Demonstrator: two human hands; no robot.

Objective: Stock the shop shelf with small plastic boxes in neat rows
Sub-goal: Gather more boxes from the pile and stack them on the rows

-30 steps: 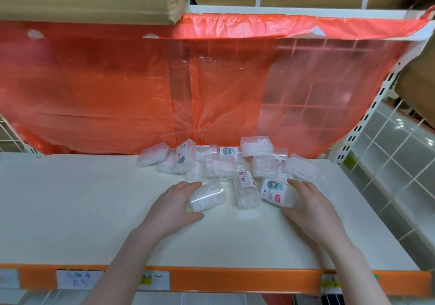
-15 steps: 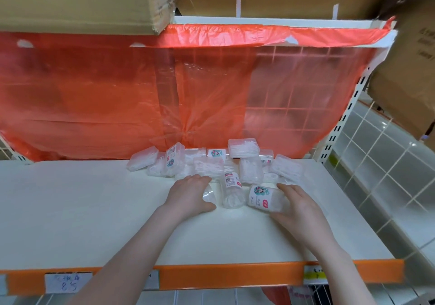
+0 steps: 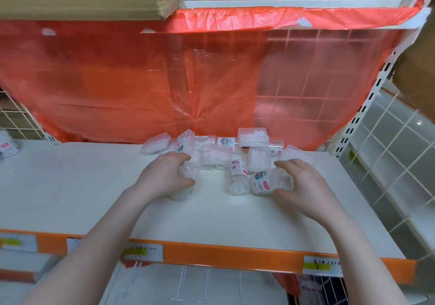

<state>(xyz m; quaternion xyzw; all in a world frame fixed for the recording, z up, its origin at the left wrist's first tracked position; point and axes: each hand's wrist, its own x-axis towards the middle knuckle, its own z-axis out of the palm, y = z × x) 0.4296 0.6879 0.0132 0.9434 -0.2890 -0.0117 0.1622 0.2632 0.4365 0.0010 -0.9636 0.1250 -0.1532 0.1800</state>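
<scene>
Shelf [image 3: 94, 201]: white board, orange front strip with price tags; orange plastic sheet [image 3: 164, 81] hung behind.

Small plastic boxes [image 3: 253, 137]: clear, some labelled; loose heap against the back edge, right of centre, some flat, some on edge, some stacked. No rows formed.

Left hand [image 3: 164, 177]: curled round one clear box [image 3: 188, 171] at the front of the heap, thumb under, fingers over.

Right hand [image 3: 303, 184]: fingers and thumb curled round a labelled box [image 3: 266, 182] lying on its side, just beside another on-its-side box [image 3: 237, 177].

Step in hand, by judgement: taking one box per hand out of the heap. Early in the task.

Next move, by judgement: boxes to be righted, labels forward, set side by side along an edge of the shelf; light, slippery plastic, so gentle placing, no knocking of neighbours.
</scene>
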